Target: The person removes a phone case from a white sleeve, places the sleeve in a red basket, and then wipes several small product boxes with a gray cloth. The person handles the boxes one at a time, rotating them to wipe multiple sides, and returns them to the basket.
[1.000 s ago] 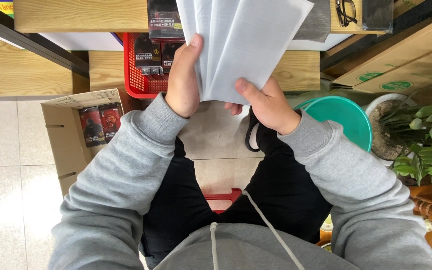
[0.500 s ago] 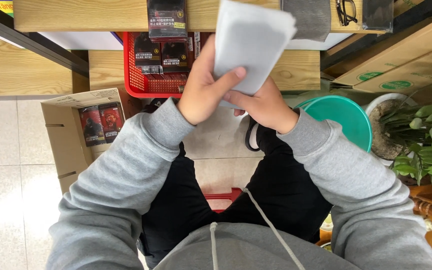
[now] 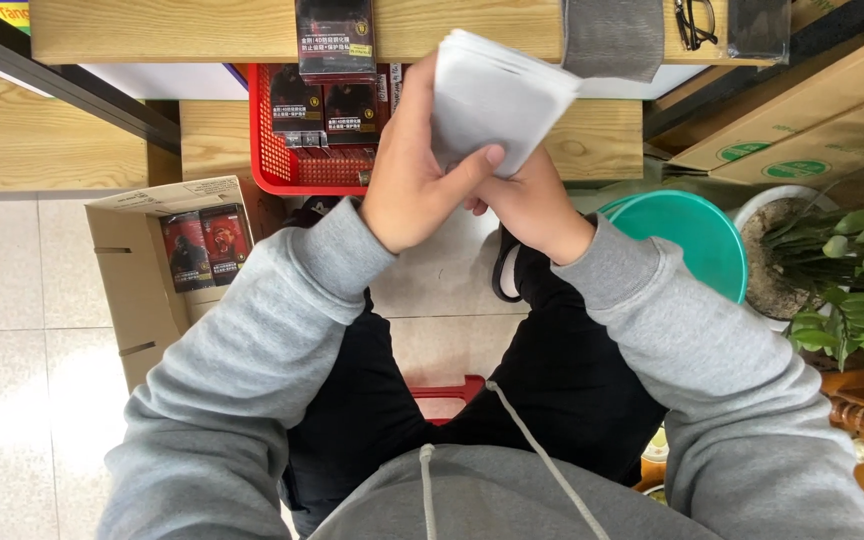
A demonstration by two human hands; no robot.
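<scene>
While a seated posture is kept, with grey fleece sleeves and black trousers nearest the camera, a stack of white sheets (image 3: pixel 492 100) is held up in front of the chest by both hands. The left hand (image 3: pixel 414 180) is curled around the stack's left edge, its thumb pressed across the lower face of the sheets. The right hand (image 3: pixel 532 205) is closed beneath the stack's lower right corner, its fingers mostly hidden behind the paper, so the exact grip cannot be told. The sheets are seen gathered into one squared bundle with rounded corners, thin, matte and slightly bowed; the gathering is judged done, while nothing in view shows the bundle set down or put anywhere yet.

Below the hands, a red plastic stool edge (image 3: pixel 447 390) is glimpsed between the knees on pale glossy tiles. Left of the left hand, an open brown cardboard box (image 3: pixel 137 270) is stood on the floor with dark, red-printed packets inside. Right of the right hand, a round teal plastic tub (image 3: pixel 682 235) and a leafy potted plant (image 3: pixel 852 270) are placed. Just beyond the hands, a red perforated plastic basket (image 3: pixel 292 165) holding small dark boxes is set on a light wooden shelf (image 3: pixel 212 140). Farthest off, a grey fabric piece (image 3: pixel 612 40) and black spectacles (image 3: pixel 697 22) are laid on the upper wooden board.
</scene>
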